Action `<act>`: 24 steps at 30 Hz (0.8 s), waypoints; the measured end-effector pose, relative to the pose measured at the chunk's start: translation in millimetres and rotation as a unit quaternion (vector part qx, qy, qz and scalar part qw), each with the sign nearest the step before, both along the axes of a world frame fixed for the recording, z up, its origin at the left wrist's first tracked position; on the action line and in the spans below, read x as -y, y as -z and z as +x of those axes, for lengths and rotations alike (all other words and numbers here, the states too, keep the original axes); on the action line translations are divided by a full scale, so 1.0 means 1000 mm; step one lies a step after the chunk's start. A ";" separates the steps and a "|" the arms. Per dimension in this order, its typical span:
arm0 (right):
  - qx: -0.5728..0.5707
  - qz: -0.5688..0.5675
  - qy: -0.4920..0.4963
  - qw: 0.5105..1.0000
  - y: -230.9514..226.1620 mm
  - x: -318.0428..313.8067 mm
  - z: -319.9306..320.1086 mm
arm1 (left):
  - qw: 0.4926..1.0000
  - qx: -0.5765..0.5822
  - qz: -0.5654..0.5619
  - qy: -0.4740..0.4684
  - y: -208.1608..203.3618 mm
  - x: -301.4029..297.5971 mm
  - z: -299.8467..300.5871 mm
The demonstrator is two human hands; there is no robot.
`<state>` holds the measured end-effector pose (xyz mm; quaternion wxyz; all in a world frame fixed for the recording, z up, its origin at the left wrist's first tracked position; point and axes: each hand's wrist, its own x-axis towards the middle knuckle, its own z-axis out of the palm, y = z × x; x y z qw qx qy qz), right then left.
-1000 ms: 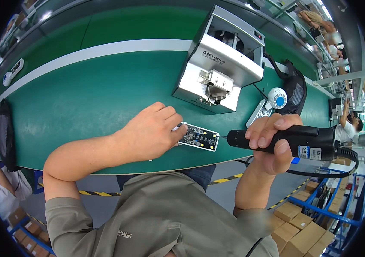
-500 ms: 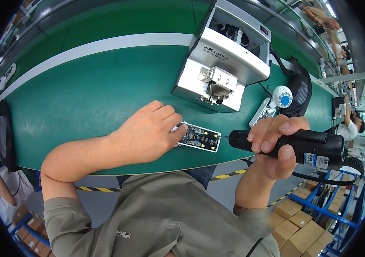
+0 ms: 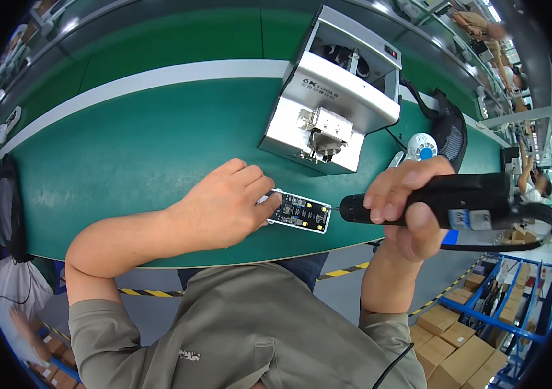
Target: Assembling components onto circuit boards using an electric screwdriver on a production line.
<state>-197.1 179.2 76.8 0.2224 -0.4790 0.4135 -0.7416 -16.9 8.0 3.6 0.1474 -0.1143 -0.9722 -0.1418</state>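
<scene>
A narrow white housing with a black circuit board (image 3: 300, 212) in it lies on the green table. My left hand (image 3: 240, 198) is closed on its left end, thumb and fingers gripping it and covering that part. My right hand (image 3: 412, 198) is wrapped round a black electric screwdriver (image 3: 464, 198), held nearly level with its cable trailing from the back. The thin bit points left at the board's right end, by its upper corner; whether it touches a screw there I cannot tell.
Behind the board stands a silver screw feeder machine (image 3: 331, 104). To its right are a white round device with a blue centre (image 3: 422, 147) and a black mesh bag (image 3: 449, 129). Cardboard boxes (image 3: 457, 350) sit on the floor at lower right, near a blue rack (image 3: 503, 311). Other people are at both sides.
My right hand and the screwdriver have shifted slightly left and up, bringing the bit to the board's end. The left hand stays on the housing. The view has tilted a little.
</scene>
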 end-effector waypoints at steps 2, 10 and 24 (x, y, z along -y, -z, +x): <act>-0.031 -0.023 -0.012 0.999 -0.012 0.007 0.001 | 1.000 0.022 -0.010 -0.001 0.001 0.000 0.001; -0.141 -0.083 0.007 0.986 -0.023 0.043 0.006 | 1.000 -0.012 -0.004 0.001 0.009 -0.002 0.000; 0.004 0.001 -0.119 0.993 0.005 0.024 0.035 | 0.998 -0.065 -0.012 -0.004 0.014 -0.001 -0.001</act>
